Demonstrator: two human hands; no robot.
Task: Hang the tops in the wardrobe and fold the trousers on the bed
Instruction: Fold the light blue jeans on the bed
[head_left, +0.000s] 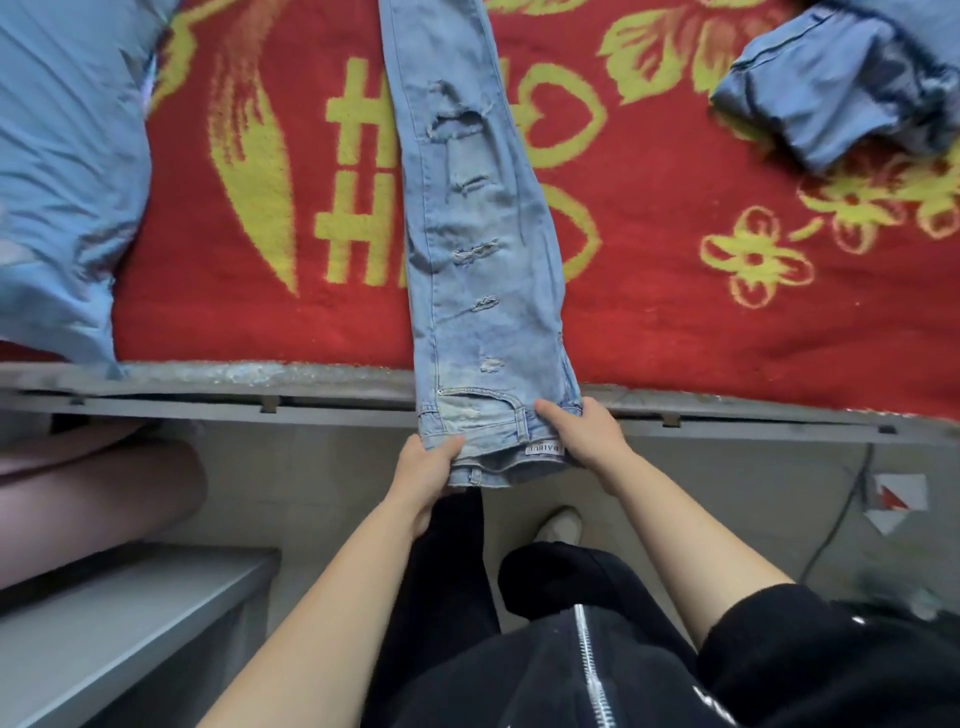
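around: folded denim (841, 93) top right, blue cloth (62, 156) left
ripped jeans (483, 234): long axis straight away, waistband (493, 454) nearest me
left hand (426, 467), right hand (582, 436): both gripping waistband

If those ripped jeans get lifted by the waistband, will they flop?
Probably flop: the ripped jeans drape over the bed edge where the left hand and right hand grip them. Their rips might snag when pulled. The fuzzy blanket likely resists sliding.

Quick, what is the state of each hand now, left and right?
The left hand grips the jeans at the waistband.
The right hand grips the same waistband too.
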